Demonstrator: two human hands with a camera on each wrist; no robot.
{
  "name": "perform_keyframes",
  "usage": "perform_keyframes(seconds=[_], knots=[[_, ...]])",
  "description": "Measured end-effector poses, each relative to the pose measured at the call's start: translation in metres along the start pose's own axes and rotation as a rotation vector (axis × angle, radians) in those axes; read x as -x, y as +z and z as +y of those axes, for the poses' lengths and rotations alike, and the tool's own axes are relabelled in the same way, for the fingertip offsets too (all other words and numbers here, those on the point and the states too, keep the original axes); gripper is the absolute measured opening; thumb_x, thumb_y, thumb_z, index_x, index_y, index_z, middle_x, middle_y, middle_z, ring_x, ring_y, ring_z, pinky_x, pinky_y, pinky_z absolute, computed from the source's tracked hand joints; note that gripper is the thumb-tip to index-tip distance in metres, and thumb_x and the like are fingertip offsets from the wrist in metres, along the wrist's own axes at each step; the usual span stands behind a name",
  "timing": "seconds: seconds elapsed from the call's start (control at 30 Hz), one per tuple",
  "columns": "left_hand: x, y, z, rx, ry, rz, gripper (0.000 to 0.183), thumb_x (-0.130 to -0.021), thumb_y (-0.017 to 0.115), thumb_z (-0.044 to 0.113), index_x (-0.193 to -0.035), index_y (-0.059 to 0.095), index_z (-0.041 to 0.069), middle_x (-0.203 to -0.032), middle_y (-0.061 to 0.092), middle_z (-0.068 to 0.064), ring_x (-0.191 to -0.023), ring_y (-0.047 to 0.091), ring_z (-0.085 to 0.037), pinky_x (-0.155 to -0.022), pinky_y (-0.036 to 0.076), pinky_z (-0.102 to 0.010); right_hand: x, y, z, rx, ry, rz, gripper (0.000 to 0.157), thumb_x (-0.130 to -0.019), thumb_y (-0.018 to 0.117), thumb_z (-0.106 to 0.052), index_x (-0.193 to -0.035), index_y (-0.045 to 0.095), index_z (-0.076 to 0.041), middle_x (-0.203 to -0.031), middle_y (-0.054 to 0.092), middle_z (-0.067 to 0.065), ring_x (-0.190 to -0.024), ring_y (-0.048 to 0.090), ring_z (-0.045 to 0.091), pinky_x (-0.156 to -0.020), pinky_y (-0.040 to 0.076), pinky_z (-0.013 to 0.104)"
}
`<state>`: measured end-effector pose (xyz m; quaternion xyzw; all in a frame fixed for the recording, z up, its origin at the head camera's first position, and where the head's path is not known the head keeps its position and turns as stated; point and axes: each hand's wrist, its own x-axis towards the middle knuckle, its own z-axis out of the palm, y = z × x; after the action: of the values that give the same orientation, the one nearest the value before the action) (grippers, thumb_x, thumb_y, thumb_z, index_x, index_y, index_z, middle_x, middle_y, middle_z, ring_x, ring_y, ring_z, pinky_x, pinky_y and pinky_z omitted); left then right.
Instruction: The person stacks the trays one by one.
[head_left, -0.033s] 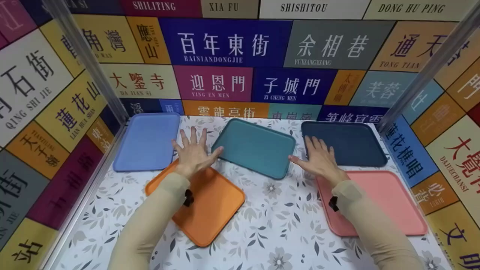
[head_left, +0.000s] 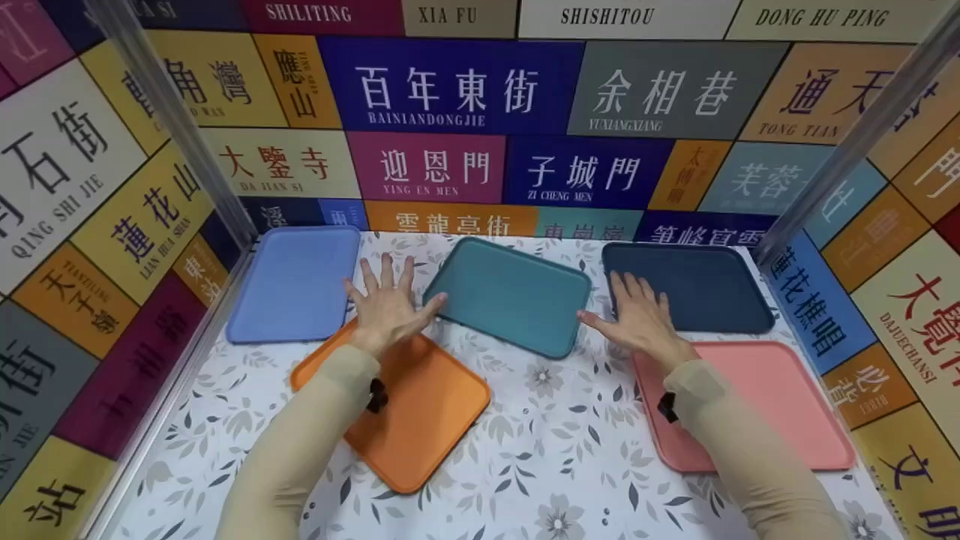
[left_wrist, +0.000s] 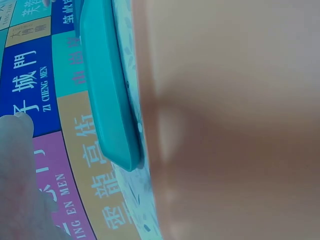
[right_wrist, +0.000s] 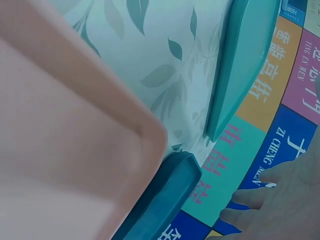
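My left hand (head_left: 386, 307), fingers spread and straight, is over the far corner of an orange tray (head_left: 420, 412), between a light blue tray (head_left: 296, 285) and a teal tray (head_left: 514, 292). My right hand (head_left: 637, 315) has its fingers extended over the near left corner of a dark navy tray (head_left: 697, 289), with its wrist above a pink tray (head_left: 765, 405). Neither hand holds anything; whether they touch the trays cannot be told. The left wrist view has the teal tray (left_wrist: 105, 80) beside part of the left hand (left_wrist: 22, 185). Fingertips (right_wrist: 250, 197) appear in the right wrist view.
A white cloth with a grey leaf and flower print (head_left: 547, 450) lies under the trays. Walls of colourful sign panels (head_left: 450, 82) enclose the back and both sides. Clear corner posts (head_left: 180, 127) stand at the left and right. Each wrist carries a small black device (head_left: 376, 396).
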<state>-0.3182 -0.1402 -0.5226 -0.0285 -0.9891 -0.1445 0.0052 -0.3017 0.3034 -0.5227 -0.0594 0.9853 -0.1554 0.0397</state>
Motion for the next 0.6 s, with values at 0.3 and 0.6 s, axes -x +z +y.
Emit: perform_keyframes(seconds=[0.3,0.6], knots=[[-0.001,-0.006,0.006,0.071,0.026,0.025,0.104,-0.104,0.048,0.082,-0.181,0.021,0.018,-0.187,0.012,-0.03,-0.172,0.009,-0.062,-0.136,0.015,-0.083,0.0,-0.01,-0.001,-0.061,-0.014,-0.012,0.122,-0.1,0.06,-0.082,-0.18,0.011,-0.003,-0.185,0.014,0.034,-0.17,0.018,0.06,-0.137,0.02,0.078],[-0.004,-0.009,0.008,0.092,0.055,0.06,0.089,-0.11,0.054,0.067,-0.171,0.042,0.005,-0.171,0.045,-0.034,-0.153,0.05,-0.057,-0.124,0.049,-0.071,-0.001,-0.02,-0.005,-0.145,0.02,-0.047,0.116,-0.101,0.069,-0.07,-0.178,0.02,0.0,-0.18,0.028,0.037,-0.165,0.031,0.061,-0.136,0.028,0.075]])
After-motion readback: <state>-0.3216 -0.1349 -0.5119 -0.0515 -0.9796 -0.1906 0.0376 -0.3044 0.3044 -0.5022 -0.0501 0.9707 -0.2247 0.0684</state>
